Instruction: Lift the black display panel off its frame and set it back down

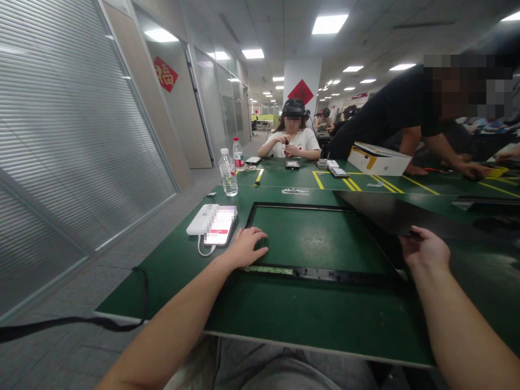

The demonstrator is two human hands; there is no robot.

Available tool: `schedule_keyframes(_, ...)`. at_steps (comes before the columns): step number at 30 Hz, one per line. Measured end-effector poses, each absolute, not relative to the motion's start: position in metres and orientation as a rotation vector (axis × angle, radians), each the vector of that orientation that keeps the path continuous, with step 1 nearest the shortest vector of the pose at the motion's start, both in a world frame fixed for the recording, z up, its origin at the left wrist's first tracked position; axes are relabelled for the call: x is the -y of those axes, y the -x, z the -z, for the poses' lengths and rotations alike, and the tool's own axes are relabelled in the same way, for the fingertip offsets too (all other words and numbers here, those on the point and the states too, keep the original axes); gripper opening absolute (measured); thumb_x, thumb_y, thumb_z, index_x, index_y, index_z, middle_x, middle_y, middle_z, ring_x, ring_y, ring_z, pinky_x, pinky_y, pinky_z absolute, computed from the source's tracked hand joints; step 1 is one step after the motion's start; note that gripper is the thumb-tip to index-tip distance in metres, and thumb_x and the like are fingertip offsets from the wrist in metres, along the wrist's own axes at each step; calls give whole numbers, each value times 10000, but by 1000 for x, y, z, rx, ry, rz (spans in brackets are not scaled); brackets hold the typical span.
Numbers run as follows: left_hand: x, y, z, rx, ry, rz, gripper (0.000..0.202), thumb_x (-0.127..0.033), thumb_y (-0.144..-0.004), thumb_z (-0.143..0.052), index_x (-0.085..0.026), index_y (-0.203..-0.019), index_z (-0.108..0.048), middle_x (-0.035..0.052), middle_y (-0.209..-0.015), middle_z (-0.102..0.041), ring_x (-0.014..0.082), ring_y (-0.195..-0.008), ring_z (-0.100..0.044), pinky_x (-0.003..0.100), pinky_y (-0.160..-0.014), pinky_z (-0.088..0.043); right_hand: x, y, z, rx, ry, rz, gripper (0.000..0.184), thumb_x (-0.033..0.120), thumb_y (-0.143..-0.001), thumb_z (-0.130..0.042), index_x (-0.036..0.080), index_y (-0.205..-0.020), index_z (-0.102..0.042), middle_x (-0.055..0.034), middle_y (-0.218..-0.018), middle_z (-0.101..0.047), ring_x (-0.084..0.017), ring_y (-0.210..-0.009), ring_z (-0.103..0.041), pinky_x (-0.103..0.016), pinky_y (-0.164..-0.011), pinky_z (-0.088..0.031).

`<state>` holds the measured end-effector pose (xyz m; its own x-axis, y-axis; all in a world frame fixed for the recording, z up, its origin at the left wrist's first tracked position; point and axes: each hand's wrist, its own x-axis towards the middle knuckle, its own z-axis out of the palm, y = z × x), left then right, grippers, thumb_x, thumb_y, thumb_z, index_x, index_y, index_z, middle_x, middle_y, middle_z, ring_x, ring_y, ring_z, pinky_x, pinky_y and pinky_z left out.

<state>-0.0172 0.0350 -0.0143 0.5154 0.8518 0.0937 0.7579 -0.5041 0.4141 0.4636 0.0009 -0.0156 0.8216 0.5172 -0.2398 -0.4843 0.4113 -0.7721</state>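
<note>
At frame centre, the left hand (246,246) lies flat with fingers spread on the black frame's (309,272) left edge, pinning it to the green bench (284,314). The right hand (424,250), at centre right, pinches the dark panel (390,214), tilting it up off the frame.

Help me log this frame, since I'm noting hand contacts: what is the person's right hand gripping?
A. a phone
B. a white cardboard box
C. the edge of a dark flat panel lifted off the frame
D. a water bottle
C: the right hand pinches the near edge of the dark flat panel, raised above the black frame, while the left hand presses on the frame's left corner.
</note>
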Motion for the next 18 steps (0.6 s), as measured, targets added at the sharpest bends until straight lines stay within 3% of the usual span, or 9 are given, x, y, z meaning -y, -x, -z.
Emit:
schedule_keyframes(6, -32, 16, 8, -1371, -2411, -421, 392, -380, -958, -611, -243, -1320, -673, 140, -1465, -617, 357, -1427, -539, 712, -1277, -169, 7, -439, -4, 55, 905, -649, 202, -12, -613, -600, 157, -720, -570, -1, -717, -641, -107, -568, -624, -186, -528, -576)
schedule_keyframes(10, -35, 18, 11, -1343, -2409, -528, 415, -380, -958, -609, -230, -1342, -655, 143, -1454, -630, 348, -1406, -554, 640, -1270, -289, 16, -429, -15, 134, 817, -703, 267, 23, -611, -583, 151, -837, -643, -39, -858, -700, -142, -696, -676, -233, -609, -619)
schedule_keyframes(14, -41, 20, 16, -1392, -2319, -803, 575, -384, -958, -608, -206, -1498, -521, 155, -1509, -585, 324, -1411, -553, 524, -1223, -418, 27, -428, -19, 155, 776, -675, 296, 49, -612, -562, 156, -871, -656, -50, -918, -705, -163, -753, -677, -311, -709, -651)
schedule_keyframes(18, -46, 21, 17, -1466, -2199, -1030, 645, -391, -951, -624, -177, -1537, -459, 183, -1508, -576, 340, -1400, -563, 538, -1202, -435, 34, -432, -18, 194, 838, -681, 232, 85, -608, -576, 170, -809, -655, -32, -854, -696, -172, -694, -662, -369, -722, -660)
